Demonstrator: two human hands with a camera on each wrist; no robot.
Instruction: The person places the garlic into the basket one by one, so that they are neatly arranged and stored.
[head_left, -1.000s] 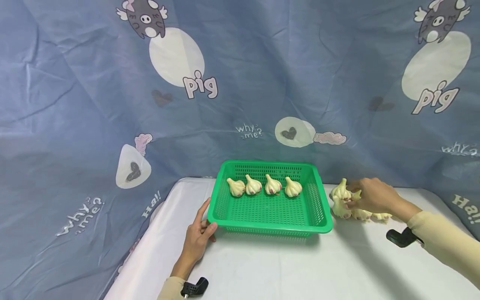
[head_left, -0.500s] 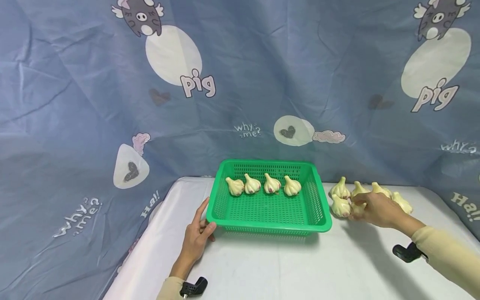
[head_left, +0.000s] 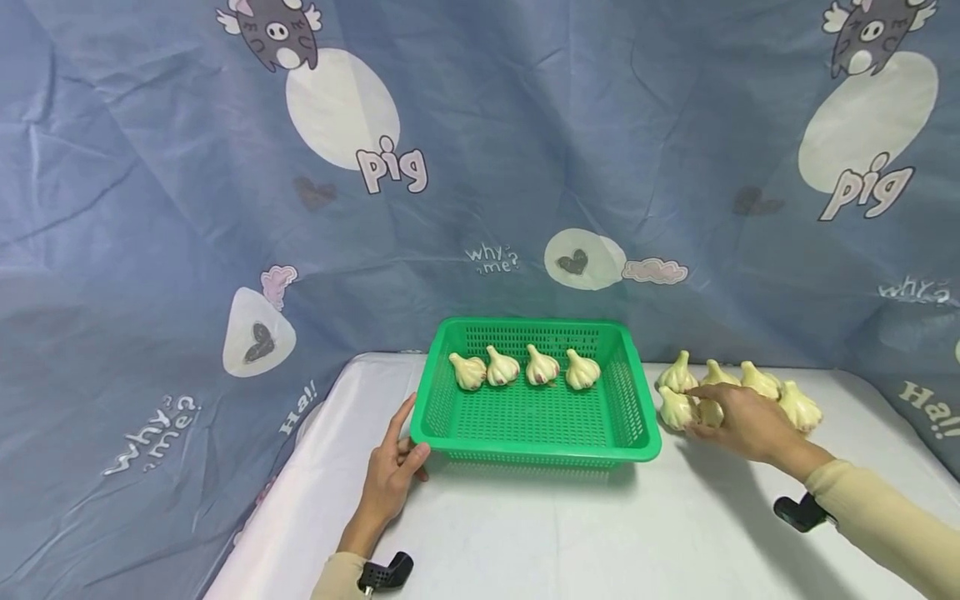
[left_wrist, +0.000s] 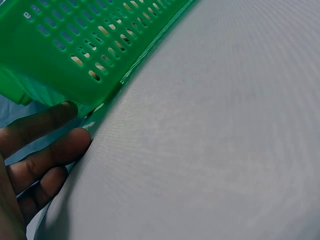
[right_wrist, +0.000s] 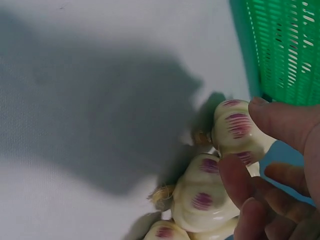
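Several garlic bulbs [head_left: 542, 367] stand in a row along the back of the green plastic basket [head_left: 525, 452]. My left hand [head_left: 386, 483] rests at the basket's front left corner, its loosely extended fingers touching the outer wall, as the left wrist view also shows. Right of the basket, more garlic bulbs [head_left: 800, 408] sit in two rows on the table. My right hand [head_left: 746, 421] is over the front row. In the right wrist view its thumb and index finger pinch the bulb nearest the basket [right_wrist: 237, 127]; a neighbouring bulb [right_wrist: 205, 192] lies close beside it. The hand hides part of the front row.
A white cloth [head_left: 555, 533] covers the table. Behind it hangs a blue printed curtain [head_left: 465, 225]. The basket's right wall stands close to the leftmost loose bulbs. A dark wrist camera [head_left: 386, 573] is strapped to my left wrist, another [head_left: 802, 512] to my right.
My right hand has come down from the back bulbs to the front row and then shifted slightly left, uncovering the back row. The left hand and basket keep their places.
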